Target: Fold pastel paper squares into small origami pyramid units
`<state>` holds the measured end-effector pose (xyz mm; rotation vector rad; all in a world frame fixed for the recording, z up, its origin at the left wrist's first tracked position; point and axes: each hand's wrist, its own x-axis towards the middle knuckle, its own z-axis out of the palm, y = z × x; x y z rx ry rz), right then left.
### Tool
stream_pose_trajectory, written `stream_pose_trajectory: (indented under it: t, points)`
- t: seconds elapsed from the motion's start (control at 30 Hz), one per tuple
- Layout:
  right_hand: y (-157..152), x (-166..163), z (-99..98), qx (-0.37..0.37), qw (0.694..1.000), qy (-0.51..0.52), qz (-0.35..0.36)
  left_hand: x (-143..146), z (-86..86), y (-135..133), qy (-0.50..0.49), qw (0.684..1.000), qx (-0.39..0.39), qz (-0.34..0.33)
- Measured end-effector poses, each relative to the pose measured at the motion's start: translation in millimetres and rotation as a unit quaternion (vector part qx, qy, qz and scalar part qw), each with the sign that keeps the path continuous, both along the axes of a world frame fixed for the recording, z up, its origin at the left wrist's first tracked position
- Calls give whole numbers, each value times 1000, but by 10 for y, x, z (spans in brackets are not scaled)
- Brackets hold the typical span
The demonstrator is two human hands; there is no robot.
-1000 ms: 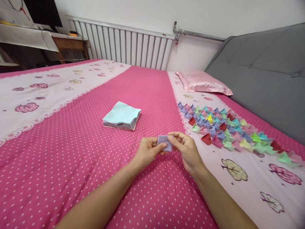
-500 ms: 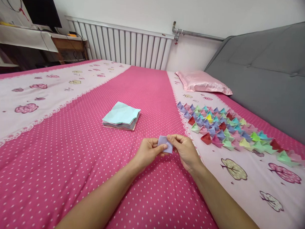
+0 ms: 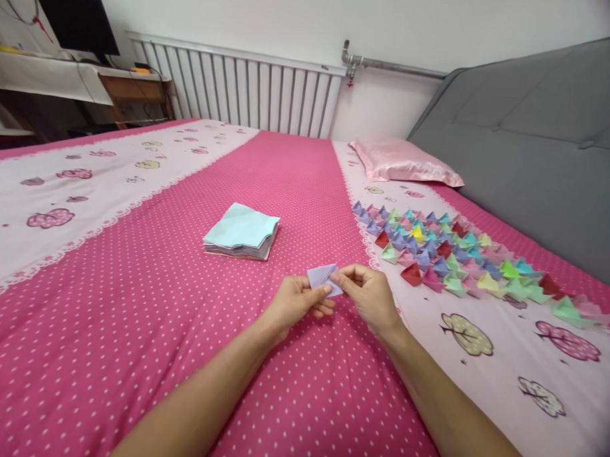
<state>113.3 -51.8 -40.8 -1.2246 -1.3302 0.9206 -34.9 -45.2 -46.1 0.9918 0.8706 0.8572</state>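
A small folded lilac paper [image 3: 322,277] is held just above the pink dotted bedspread [image 3: 182,304] in the middle of the view. My left hand [image 3: 295,301] pinches its lower left edge with thumb and fingers closed. My right hand [image 3: 367,294] pinches its right side, one flap of the paper lifted. A stack of square coloured papers [image 3: 242,230] with a mint sheet on top lies on the bed, a little beyond my left hand. Several folded paper boats [image 3: 444,257] in many colours lie in rows to the right of my right hand.
A pink satin pillow [image 3: 405,162] lies at the head of the bed against a grey padded headboard [image 3: 533,143]. A white radiator [image 3: 240,89] runs along the far wall. A desk with a dark monitor [image 3: 75,17] stands at the far left.
The lilac paper has opened a little, with a flap raised by my right fingers. Both hands stay in nearly the same place.
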Motion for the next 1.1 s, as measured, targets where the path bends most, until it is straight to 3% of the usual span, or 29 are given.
stream_pose_trajectory:
  t: [0.33, 0.5, 0.8, 1.0, 1.1]
  points:
    - [-54, -56, 68, -5, 1000, -9, 10, -5, 57, -13, -43, 995, 31, 84]
    - [-36, -43, 26, 26, 999, -25, -4, 2, 53, -21, -43, 996, 21, 80]
    - [-12, -33, 18, -5, 1000, -8, -5, -8, 57, -23, -56, 997, 15, 57]
    - [-2, -50, 38, -29, 995, 82, 57, 9, 15, -8, -17, 999, 47, 18]
    - [-12, -66, 43, -36, 993, 107, 31, 30, -13, -11, -5, 998, 55, -3]
